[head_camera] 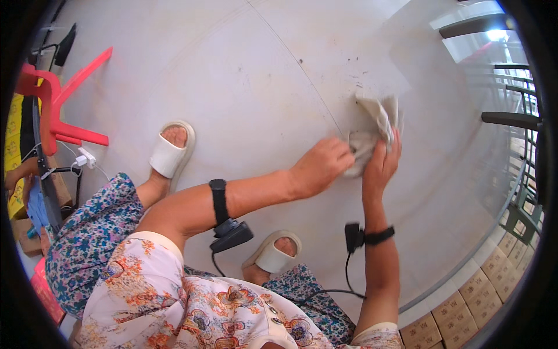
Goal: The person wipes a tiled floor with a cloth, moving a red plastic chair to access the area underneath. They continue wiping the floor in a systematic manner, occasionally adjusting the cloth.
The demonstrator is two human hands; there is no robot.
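Note:
A pale, off-white piece of cloth (364,150) is bunched between my hands, above the light tiled floor. Its upper end flares out in loose folds beyond my fingers. My right hand (382,161) grips it along the right side, fingers pointing away from me. At its left edge, my left hand (321,168) has curled fingers that seem to pinch the fabric; they are blurred, and the fingertips are partly hidden. Each forearm wears a black strap with a small black device, the left one (231,235) and the right one (354,237), both wired.
A red plastic chair (56,104) and a white power strip (87,157) with cables stand left. Another person's hand (17,174) shows at the far left edge. Printed cardboard boxes (453,320) line the lower right. Dark furniture legs (510,118) reach in from the right.

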